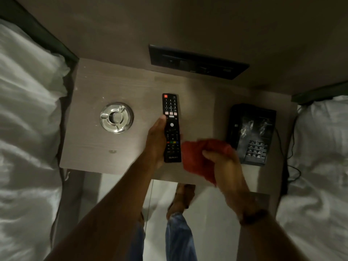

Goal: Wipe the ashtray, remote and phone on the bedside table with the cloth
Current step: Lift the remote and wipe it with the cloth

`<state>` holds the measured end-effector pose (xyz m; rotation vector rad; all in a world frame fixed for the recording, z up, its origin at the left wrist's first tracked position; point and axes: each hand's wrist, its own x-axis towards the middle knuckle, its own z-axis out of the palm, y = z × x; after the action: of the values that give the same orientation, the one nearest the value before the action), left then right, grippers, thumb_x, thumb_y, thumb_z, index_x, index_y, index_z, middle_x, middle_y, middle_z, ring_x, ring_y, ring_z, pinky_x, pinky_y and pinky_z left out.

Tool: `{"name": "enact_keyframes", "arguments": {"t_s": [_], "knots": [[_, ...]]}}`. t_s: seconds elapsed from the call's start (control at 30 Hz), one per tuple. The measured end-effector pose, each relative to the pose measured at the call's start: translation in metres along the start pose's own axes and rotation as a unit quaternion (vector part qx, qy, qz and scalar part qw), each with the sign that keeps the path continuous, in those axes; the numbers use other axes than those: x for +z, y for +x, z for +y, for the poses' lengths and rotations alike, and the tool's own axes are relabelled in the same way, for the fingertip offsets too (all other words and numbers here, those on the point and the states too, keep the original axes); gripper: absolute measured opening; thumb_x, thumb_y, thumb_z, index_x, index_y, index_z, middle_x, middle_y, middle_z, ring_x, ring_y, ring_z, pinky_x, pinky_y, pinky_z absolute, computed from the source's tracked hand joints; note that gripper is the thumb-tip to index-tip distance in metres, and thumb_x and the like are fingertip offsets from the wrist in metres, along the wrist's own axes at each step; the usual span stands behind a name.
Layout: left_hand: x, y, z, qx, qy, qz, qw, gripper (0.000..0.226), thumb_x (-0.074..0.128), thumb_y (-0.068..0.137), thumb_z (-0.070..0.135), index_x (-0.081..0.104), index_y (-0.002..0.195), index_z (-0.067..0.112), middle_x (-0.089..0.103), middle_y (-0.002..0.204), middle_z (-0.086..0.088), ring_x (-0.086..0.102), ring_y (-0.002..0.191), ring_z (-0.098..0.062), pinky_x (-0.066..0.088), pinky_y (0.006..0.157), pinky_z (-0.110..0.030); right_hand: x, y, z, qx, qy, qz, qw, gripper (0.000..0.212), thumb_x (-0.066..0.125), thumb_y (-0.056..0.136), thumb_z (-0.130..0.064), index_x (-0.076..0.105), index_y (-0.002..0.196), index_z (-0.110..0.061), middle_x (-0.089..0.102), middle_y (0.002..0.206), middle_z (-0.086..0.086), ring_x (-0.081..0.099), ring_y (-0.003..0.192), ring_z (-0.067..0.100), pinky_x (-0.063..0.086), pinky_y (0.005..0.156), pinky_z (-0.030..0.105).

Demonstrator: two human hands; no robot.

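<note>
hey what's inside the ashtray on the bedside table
The ashtray looks empty: only shiny metal, its rim notches and a round centre show. No ash or butts are visible, though the dim light and glare could hide fine residue.

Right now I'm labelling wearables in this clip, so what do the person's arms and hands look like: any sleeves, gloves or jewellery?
Both forearms are bare, with no sleeves reaching into view. The left hand wears no glove, and no ring or watch shows on it. The right hand is also ungloved, but a dark band, like a bracelet or strap, circles its wrist. No markings can be made out in this dim light.
</note>
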<state>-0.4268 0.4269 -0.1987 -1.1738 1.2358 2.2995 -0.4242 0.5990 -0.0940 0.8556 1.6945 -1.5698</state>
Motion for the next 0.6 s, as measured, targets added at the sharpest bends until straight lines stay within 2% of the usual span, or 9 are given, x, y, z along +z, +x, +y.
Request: {"name": "enact_keyframes", "arguments": {"t_s": [0.07,0.13,0.2,0.27,0.37,0.47,0.53,0.6], "knots": [[0.001,0.002,-0.005,0.004,0.006,0.024,1.0,0.033,0.05,0.108,0.04,0.075,0.114,0.019,0.074,0.091,-0.009,0.069,0.079,-0.027,0.059,0.071,-0.037,0.01,0.031,-0.009,0.03,0.049,0.006,0.998,0.023,0.071,0.09,-0.007,0.076,0.1,-0.028,0.079,0.095,-0.006,0.076,0.081,0.013,0.061,0.061,0.031],[0.004,0.003,-0.009,0.032,0.023,0.06,0.997,0.03,0.052,0.11,0.033,0.077,0.12,0.02,0.076,0.101,-0.014,0.071,0.091,-0.033,0.059,0.085,-0.046,0.022,0.053,-0.007,0.073,0.064,-0.007,0.995,0.018,0.072,0.089,-0.009,0.077,0.101,-0.021,0.079,0.099,0.004,0.076,0.09,0.024,0.062,0.066,0.036],[0.006,0.006,-0.009,0.055,0.051,0.104,0.992,0.03,0.058,0.109,0.03,0.077,0.129,0.019,0.08,0.111,-0.013,0.075,0.101,-0.034,0.061,0.094,-0.046,0.03,0.064,0.001,0.087,0.069,-0.035,0.993,0.027,0.069,0.091,-0.01,0.074,0.117,-0.013,0.078,0.115,0.014,0.075,0.102,0.034,0.065,0.08,0.047],[0.007,0.01,-0.009,0.072,0.089,0.14,0.983,0.03,0.062,0.107,0.03,0.078,0.13,0.019,0.083,0.112,-0.012,0.078,0.107,-0.033,0.063,0.099,-0.047,0.033,0.07,0.009,0.081,0.08,-0.045,0.992,0.032,0.067,0.092,-0.013,0.071,0.124,-0.014,0.076,0.123,0.016,0.073,0.11,0.037,0.062,0.092,0.055],[0.008,0.014,-0.007,0.096,0.123,0.157,0.975,0.027,0.065,0.106,0.027,0.079,0.129,0.021,0.083,0.109,0.001,0.078,0.108,-0.023,0.061,0.104,-0.046,0.034,0.076,0.016,0.084,0.101,-0.042,0.99,0.031,0.066,0.093,-0.016,0.07,0.124,-0.017,0.076,0.123,0.013,0.073,0.109,0.036,0.064,0.085,0.052],[0.004,0.021,-0.005,0.094,0.176,0.162,0.966,0.03,0.067,0.105,0.027,0.076,0.133,0.021,0.081,0.123,0.0,0.074,0.116,-0.019,0.058,0.109,-0.044,0.036,0.08,0.019,0.089,0.104,-0.047,0.99,0.033,0.063,0.096,-0.016,0.066,0.129,-0.017,0.074,0.125,0.013,0.072,0.11,0.036,0.065,0.082,0.049],[0.0,0.028,-0.005,0.085,0.21,0.166,0.96,0.03,0.068,0.104,0.027,0.076,0.133,0.023,0.079,0.13,-0.002,0.073,0.121,-0.019,0.057,0.111,-0.045,0.038,0.082,0.019,0.087,0.099,-0.045,0.99,0.024,0.062,0.097,-0.014,0.07,0.119,-0.019,0.075,0.121,0.013,0.074,0.105,0.034,0.065,0.079,0.047],[-0.003,0.032,-0.004,0.088,0.253,0.167,0.949,0.028,0.069,0.103,0.029,0.078,0.129,0.028,0.079,0.129,0.0,0.073,0.121,-0.02,0.057,0.11,-0.046,0.041,0.084,0.019,0.081,0.092,-0.035,0.992,0.018,0.062,0.097,-0.012,0.071,0.11,-0.022,0.076,0.117,0.011,0.074,0.1,0.03,0.066,0.073,0.042]]}}
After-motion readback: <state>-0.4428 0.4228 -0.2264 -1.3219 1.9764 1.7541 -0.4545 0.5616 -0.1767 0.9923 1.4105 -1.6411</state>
